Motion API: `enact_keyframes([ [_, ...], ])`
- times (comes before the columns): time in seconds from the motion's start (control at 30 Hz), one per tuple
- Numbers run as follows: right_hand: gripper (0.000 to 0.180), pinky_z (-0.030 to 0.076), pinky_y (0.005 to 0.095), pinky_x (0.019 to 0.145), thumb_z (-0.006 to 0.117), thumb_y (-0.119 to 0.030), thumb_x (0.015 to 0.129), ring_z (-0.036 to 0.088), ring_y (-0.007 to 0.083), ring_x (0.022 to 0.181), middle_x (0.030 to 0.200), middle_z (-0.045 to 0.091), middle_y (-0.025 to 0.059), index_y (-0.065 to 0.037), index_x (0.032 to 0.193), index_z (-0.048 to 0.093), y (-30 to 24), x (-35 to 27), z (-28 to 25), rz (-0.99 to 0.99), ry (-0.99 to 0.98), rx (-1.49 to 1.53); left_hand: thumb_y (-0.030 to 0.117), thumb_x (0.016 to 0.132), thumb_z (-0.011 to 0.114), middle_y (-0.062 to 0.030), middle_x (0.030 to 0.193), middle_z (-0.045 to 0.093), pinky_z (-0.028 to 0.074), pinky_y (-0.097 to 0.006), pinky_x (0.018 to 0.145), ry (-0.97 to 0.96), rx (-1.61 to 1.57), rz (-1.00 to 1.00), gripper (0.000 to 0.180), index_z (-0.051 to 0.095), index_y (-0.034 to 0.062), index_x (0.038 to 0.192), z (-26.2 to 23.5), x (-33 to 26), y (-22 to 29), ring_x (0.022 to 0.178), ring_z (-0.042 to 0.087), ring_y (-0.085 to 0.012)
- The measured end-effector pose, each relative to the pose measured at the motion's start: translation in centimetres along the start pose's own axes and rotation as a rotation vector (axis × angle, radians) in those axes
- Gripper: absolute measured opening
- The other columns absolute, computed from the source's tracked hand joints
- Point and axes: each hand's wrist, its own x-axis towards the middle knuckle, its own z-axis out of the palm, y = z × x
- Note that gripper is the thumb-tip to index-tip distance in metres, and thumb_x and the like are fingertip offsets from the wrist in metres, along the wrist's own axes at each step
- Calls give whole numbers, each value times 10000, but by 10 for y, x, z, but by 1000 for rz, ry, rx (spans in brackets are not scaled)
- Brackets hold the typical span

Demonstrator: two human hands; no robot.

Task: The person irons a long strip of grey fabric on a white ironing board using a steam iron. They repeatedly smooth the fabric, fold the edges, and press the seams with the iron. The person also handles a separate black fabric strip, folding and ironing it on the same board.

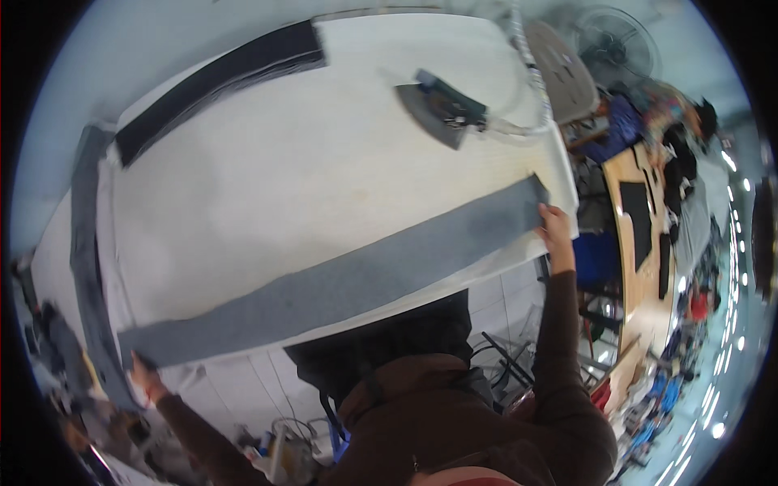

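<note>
Spanning the near edge of one board, one grey strip sits pinched at opposite ends by left hand and right hand! One iron beyond, one black piece far left, one second strip leftmost.

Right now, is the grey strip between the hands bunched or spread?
Spread: the grey strip lies lengthwise along the white table, one end by the left hand, the other by the right hand.

The left forearm slants outward, and the left hand grips, thumb uppermost. The right hand pinches above a nearly upright right forearm.
</note>
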Motion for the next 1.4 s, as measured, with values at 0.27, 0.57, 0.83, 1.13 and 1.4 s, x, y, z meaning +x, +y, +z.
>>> enact_keyframes([
  [0.27,462,535,307,645,871,-70,991,623,131,767,1016,699,32,-19,1410,683,-26,-9,-2,-40,65,157,391,965,943,-174,1281,770,615,-487,969,916,1035,204,632,716,-67,1337,22,-73,26,1145,751,-351],
  [0.57,203,601,342,687,937,-127,897,747,161,758,818,782,73,-19,1028,826,-9,30,-11,-249,21,-491,149,1036,819,-164,1374,754,533,-475,1140,-712,503,980,272,806,57,1292,271,-465,61,1303,699,-359],
  [0.83,328,623,416,771,917,-35,850,787,274,915,1123,820,121,-43,1152,789,-63,37,3,-701,-70,-705,146,916,889,-103,1236,712,485,-480,1026,-1080,379,1087,306,783,95,1199,402,-694,62,1214,615,-345],
  [1.13,325,558,459,963,849,84,836,684,368,1110,1108,727,119,-55,1110,745,-111,71,18,-1102,-612,-816,144,873,857,-100,1170,694,502,-481,957,-1293,361,1193,225,736,62,1044,491,-816,57,1161,625,-331],
  [1.4,159,514,440,916,790,-8,870,643,301,1051,1039,657,74,-80,985,707,-127,82,19,-1429,-631,-1029,93,893,789,-116,1088,684,532,-435,888,-1169,358,1215,146,732,55,1021,518,-857,59,1066,648,-327],
])
